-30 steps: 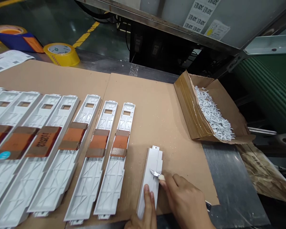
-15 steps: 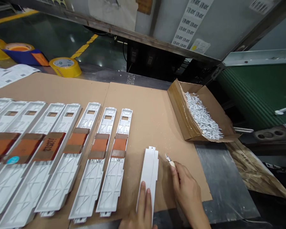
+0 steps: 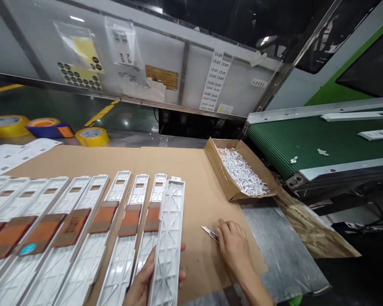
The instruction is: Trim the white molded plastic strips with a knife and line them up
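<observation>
My left hand (image 3: 143, 274) is wrapped round a long white plastic panel (image 3: 170, 238), lifted and tilted with its ribbed side toward me. The panel overlaps the nearest of the laid-out pieces. At the right, my right hand (image 3: 234, 244) rests low over the cardboard sheet (image 3: 194, 204), closed round the handle of a small craft knife (image 3: 210, 233). The knife's blade points up and left; most of its handle is hidden. Left of the lifted panel lies a row of similar white panels (image 3: 123, 255), several with an orange-brown block (image 3: 130, 220) across the middle.
A cardboard box (image 3: 221, 174) of small white plastic scraps stands at the back right. Beyond it runs a green conveyor belt (image 3: 281, 144) with white parts on it. Yellow tape rolls (image 3: 92, 137) and printed paper sheets (image 3: 19, 155) lie at the back left.
The white panel, smooth side up under my left fingers before, is now picked up and turned ribbed side toward me. My right hand stays low with the knife. The view has tilted up.
</observation>
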Tool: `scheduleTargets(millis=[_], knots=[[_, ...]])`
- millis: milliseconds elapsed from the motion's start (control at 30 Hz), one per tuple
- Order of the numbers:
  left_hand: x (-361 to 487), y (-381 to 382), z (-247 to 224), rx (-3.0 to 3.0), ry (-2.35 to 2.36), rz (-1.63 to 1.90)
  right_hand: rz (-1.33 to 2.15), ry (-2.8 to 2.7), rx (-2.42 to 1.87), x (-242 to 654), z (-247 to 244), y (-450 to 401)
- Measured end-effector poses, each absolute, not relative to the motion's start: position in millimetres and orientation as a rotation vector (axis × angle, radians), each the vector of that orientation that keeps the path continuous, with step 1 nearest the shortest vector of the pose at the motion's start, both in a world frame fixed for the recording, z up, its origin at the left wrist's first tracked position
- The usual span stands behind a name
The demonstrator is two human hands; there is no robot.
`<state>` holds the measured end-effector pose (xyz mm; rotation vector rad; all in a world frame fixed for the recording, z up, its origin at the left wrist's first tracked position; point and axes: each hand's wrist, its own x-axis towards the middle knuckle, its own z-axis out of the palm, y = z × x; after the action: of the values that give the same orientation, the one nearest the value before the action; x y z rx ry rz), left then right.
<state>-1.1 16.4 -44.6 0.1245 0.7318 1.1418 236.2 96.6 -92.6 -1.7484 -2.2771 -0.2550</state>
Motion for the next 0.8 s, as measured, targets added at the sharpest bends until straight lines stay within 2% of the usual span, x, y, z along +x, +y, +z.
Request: scheduleTargets(millis=[433, 600, 800], knots=[[-4, -1, -50, 0.116, 0.648, 1.129, 0.194, -2.201, -1.382, 203, -57, 57], [-15, -9, -44, 0.018, 0.722, 1.157, 0.124, -2.23, -1.399, 184, -68, 39], [-38, -22, -35, 0.048, 0.735, 1.259, -0.203, -2.047, -1.657, 214, -94, 62]])
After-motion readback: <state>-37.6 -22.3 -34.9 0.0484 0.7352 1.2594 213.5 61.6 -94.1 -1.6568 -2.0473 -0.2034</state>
